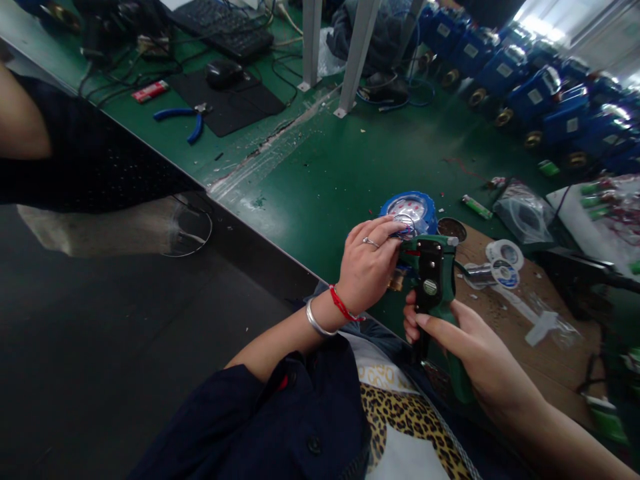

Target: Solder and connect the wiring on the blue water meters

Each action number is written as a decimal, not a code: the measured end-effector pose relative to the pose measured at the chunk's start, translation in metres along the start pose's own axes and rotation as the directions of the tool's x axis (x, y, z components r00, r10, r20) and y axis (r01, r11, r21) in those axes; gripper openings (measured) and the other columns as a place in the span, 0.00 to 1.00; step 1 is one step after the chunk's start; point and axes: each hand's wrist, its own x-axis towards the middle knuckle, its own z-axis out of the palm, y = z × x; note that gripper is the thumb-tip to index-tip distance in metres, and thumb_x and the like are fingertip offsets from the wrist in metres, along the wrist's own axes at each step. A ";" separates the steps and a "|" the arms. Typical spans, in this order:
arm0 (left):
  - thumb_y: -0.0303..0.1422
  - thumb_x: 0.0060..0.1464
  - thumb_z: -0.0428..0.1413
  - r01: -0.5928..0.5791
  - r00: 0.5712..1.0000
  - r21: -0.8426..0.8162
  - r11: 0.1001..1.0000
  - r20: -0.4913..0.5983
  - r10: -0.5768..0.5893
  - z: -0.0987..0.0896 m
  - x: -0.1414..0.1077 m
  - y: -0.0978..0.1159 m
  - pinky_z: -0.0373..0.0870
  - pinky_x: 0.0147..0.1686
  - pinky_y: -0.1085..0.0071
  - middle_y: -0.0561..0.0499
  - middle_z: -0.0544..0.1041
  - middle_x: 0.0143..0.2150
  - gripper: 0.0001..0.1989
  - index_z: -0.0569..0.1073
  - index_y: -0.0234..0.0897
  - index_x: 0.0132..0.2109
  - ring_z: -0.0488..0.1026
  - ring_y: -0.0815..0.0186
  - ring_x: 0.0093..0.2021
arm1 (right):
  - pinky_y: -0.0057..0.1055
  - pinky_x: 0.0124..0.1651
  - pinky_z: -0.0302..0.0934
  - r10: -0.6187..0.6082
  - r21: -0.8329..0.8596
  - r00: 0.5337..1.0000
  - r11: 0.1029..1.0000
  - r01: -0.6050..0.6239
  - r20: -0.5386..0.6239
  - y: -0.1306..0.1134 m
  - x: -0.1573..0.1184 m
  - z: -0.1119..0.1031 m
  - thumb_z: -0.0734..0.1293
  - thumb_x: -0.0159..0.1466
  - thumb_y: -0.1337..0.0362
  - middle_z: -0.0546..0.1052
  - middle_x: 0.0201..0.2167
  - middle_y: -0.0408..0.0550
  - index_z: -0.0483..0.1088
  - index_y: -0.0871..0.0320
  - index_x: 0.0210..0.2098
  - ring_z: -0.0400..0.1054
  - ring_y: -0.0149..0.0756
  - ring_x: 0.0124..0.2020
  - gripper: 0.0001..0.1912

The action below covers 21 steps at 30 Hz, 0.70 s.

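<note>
My right hand (460,333) is wrapped round the handles of a green and black wire stripper (431,273). The tool's jaws point up and left, close to the fingertips of my left hand (367,260). Those fingers are pinched on thin wires (404,230) that come from a round blue meter (420,203) with a pale face. Whether a wire lies between the jaws is hidden by the tool and fingers. Below the jaws, a brass fitting (397,279) shows beside my left hand.
Solder spools (493,275), a tape roll (505,253) and plastic bags lie on a brown board (545,360) at right. Several blue meters (540,100) stand in rows behind. Blue-handled pliers (185,120), a mouse (225,75) and a keyboard (225,30) are upper left. Another person's arm (23,120) is at left.
</note>
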 end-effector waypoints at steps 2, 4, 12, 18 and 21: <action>0.30 0.65 0.48 0.007 1.000 0.013 1.000 0.006 -0.007 -0.001 0.000 0.000 0.60 0.61 0.62 0.49 0.74 0.55 0.09 0.74 0.37 0.41 0.64 0.65 0.62 | 0.32 0.36 0.60 -0.017 0.040 1.000 0.999 0.017 0.016 0.002 0.000 -0.001 0.64 0.64 0.58 0.69 0.30 0.45 0.64 0.58 0.43 0.64 0.33 0.31 0.12; 0.30 0.64 0.49 0.011 1.000 0.020 1.000 0.011 -0.011 -0.001 0.001 0.000 0.59 0.62 0.61 0.49 0.73 0.58 0.09 0.74 0.37 0.41 0.63 0.63 0.63 | 0.32 0.37 0.60 -0.028 0.081 0.999 0.996 0.026 0.031 0.005 -0.001 -0.001 0.64 0.65 0.58 0.69 0.30 0.44 0.64 0.58 0.44 0.64 0.33 0.31 0.12; 0.30 0.64 0.49 0.013 1.000 -0.009 1.000 0.007 -0.013 0.002 0.002 -0.001 0.61 0.61 0.60 0.51 0.74 0.56 0.10 0.75 0.37 0.40 0.64 0.64 0.62 | 0.32 0.37 0.60 -0.010 0.120 1.000 0.993 0.008 0.015 0.002 0.001 -0.001 0.66 0.63 0.57 0.70 0.31 0.45 0.65 0.58 0.44 0.65 0.33 0.31 0.13; 0.29 0.65 0.48 0.015 1.000 -0.024 1.000 0.012 -0.015 0.002 0.001 -0.001 0.60 0.61 0.62 0.51 0.76 0.54 0.10 0.74 0.37 0.41 0.65 0.65 0.62 | 0.33 0.40 0.62 0.007 -0.016 0.999 1.000 -0.008 -0.033 -0.003 0.002 0.002 0.65 0.63 0.57 0.73 0.32 0.46 0.65 0.58 0.43 0.68 0.36 0.34 0.13; 0.30 0.65 0.47 0.019 1.000 -0.017 1.000 0.022 -0.019 0.002 0.001 0.000 0.60 0.61 0.62 0.50 0.76 0.54 0.11 0.74 0.37 0.42 0.65 0.66 0.61 | 0.33 0.40 0.62 0.009 -0.042 0.999 0.999 -0.011 -0.039 -0.002 0.003 0.002 0.64 0.63 0.57 0.74 0.32 0.47 0.65 0.58 0.44 0.68 0.36 0.33 0.13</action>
